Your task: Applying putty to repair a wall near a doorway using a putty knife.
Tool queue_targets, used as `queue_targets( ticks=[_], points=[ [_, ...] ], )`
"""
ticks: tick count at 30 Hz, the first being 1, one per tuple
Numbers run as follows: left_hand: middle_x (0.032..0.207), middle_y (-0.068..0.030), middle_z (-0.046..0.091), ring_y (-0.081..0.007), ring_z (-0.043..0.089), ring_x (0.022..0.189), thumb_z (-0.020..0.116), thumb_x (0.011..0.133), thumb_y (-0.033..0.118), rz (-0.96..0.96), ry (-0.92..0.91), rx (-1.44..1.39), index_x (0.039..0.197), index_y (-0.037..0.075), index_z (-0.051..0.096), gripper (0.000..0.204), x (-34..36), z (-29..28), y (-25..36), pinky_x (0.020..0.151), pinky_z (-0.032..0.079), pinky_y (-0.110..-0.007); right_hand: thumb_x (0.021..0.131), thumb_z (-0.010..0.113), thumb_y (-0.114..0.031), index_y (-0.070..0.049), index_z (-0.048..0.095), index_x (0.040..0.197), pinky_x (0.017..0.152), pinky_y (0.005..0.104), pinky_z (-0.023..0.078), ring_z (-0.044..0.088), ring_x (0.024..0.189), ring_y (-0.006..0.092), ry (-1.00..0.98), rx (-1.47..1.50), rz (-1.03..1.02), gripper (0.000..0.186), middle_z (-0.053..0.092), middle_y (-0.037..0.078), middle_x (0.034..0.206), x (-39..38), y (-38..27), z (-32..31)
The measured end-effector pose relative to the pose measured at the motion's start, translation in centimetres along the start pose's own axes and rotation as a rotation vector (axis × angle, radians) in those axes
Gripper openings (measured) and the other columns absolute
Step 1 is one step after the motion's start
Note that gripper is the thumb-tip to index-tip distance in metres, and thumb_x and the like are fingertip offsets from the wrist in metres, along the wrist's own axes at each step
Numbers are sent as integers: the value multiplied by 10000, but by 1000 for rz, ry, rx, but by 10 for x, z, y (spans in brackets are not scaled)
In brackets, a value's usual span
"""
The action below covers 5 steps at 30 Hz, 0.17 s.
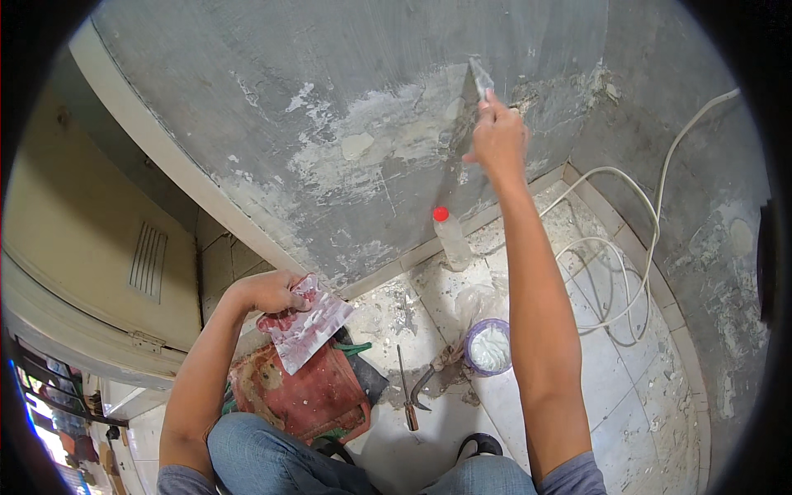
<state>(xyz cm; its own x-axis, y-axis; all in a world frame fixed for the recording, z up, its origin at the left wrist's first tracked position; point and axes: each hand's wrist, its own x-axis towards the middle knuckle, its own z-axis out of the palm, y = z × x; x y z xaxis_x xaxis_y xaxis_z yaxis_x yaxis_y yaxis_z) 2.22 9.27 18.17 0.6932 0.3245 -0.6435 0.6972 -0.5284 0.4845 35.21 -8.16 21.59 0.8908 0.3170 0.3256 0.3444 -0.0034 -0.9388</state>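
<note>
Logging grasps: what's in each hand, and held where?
Right hand: putty knife, gripped at its handle, blade against the wall. Left hand: wide red-stained scraper, held by its top edge.

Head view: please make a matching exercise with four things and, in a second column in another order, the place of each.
Things:
1. narrow metal putty knife
2. red-stained flat trowel
3. clear plastic bottle with red cap
4. round tub of white filler

Places:
A. standing on the floor at the foot of the wall
B. in the left hand
C. in the right hand, against the grey wall
D. on the tiled floor by the pliers

Pairs: 1-C, 2-B, 3-A, 4-D
</note>
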Motion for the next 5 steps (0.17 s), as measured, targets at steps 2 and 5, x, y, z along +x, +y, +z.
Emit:
queue_targets(
  ticks=[2,5],
  points=[
    [815,-13,662,-116,581,756,671,836,159,-29,-22,44,963,19,658,190,3,-2,0,709,484,-313,946,484,-144,33,644,1180,675,434,512,669,689,369,-6,-85,-118,334,656,246,735,-9,26,18],
    [842,-21,675,-115,585,770,677,832,157,-64,-36,45,1014,25,673,224,3,-4,6,715,484,-314,942,496,-119,40,657,1162,742,393,537,696,717,332,63,-216,-441,316,677,255,790,-40,62,49]
  ],
)
